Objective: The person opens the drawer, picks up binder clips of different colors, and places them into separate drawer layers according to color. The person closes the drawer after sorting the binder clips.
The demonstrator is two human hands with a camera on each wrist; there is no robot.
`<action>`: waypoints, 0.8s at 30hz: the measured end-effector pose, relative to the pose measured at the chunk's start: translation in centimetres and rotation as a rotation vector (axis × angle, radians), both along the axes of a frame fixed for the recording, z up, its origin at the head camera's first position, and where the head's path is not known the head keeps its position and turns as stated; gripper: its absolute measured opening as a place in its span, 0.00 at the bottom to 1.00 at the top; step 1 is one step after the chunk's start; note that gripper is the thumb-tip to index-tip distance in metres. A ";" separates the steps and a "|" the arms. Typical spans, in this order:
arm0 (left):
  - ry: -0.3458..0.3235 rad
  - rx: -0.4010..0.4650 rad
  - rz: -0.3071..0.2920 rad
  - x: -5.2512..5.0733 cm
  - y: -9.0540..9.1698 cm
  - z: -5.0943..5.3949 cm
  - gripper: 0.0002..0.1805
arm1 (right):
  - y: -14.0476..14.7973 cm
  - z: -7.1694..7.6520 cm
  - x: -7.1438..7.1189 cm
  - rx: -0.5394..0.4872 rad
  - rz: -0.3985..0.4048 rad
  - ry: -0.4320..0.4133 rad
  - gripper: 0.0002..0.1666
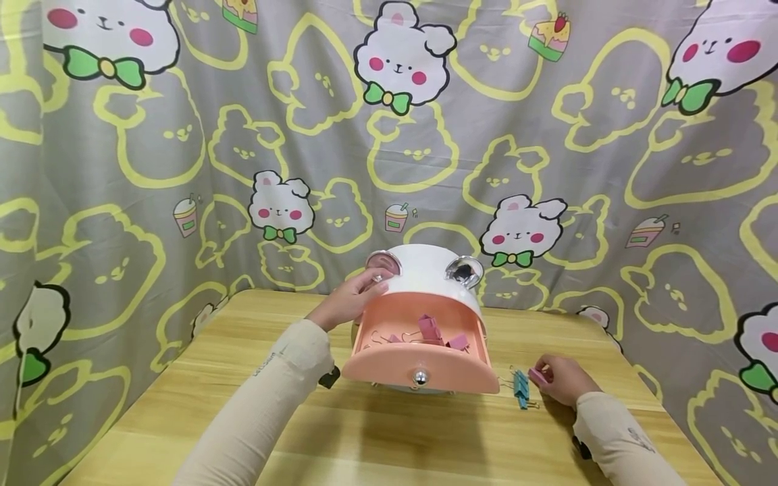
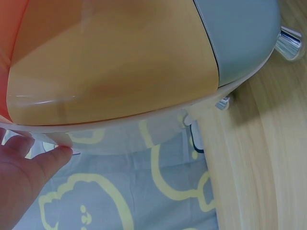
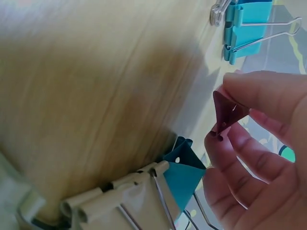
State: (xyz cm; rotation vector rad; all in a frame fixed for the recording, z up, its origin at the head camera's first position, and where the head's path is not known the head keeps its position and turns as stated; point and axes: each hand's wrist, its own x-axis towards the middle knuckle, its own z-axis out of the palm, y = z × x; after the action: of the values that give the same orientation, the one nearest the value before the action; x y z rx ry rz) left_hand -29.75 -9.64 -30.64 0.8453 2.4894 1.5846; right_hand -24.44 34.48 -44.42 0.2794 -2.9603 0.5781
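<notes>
Head view: L. hand (image 1: 348, 302) rests on white case (image 1: 421, 268) by one ear (image 1: 384, 259), fingers laid nearly straight; R. hand (image 1: 565, 380) pinches pink clip (image 1: 537, 376), just beside teal clips (image 1: 521, 387). More pink clips (image 1: 429, 329) in pulled-out drawer (image 1: 383, 368).

L. wrist view: thumb against case side; other fingers partly hidden.

R. wrist view: clip betw. thumb & fingertips. I'd say light, stiff, a bit slick, not fragile; best held by flat sides.

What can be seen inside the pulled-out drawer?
Pink binder clips lie inside the drawer, partly visible above its front panel. That panel hides the floor just behind it, so anything lying low there cannot be seen.
</notes>
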 end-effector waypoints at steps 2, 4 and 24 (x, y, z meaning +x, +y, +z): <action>-0.003 0.007 -0.001 0.0 0.0 0.1 0.22 | 0.0 0.1 0.0 -0.011 -0.009 0.003 0.09; -0.004 0.010 -0.001 0.1 0.1 0.1 0.22 | 0.0 0.3 0.1 -0.022 -0.015 0.002 0.09; 0.027 -0.038 -0.003 0.8 0.1 0.9 0.21 | -1.3 2.7 0.8 -0.063 -0.020 0.017 0.13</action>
State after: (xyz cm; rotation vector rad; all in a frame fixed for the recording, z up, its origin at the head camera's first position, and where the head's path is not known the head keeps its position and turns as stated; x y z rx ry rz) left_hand -28.97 -9.50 -29.72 0.8707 2.5270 1.5295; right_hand -23.60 33.17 -41.76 0.2467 -2.9186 0.6616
